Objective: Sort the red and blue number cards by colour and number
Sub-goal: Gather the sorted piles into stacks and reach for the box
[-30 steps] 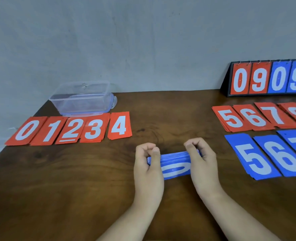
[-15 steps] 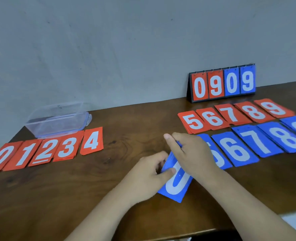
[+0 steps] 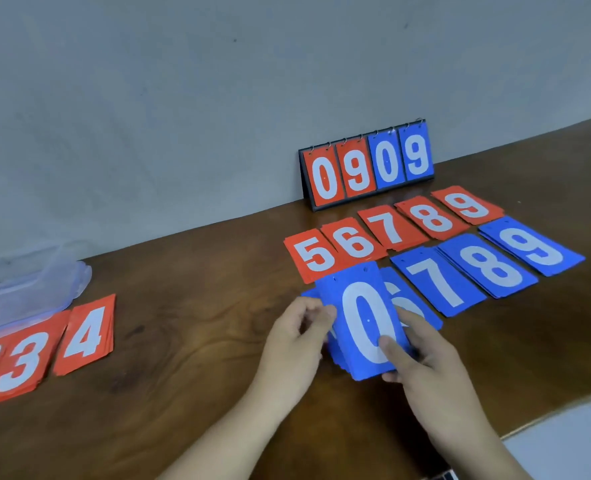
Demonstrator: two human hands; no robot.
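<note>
Blue cards, a thin stiff stack (image 3: pixel 363 327) topped by a white 0, had come up from edge-on to face-up within the last second, tilted over the blue 5 and 6 piles. Left hand (image 3: pixel 296 341) pinched its left edge; right hand (image 3: pixel 422 358) gripped the lower right corner, thumb on the face. Sorting these blues looked next. Glossy wooden table (image 3: pixel 200 341) held flat rectangular red piles (image 3: pixel 391 230).

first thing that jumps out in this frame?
The blue 0 card atop a blue stack, held front and centre by the left hand and right hand. It covers part of the blue 6. Behind run rows of red and blue 5 to 9 piles, with a flip scoreboard reading 0909 at the wall.
</note>
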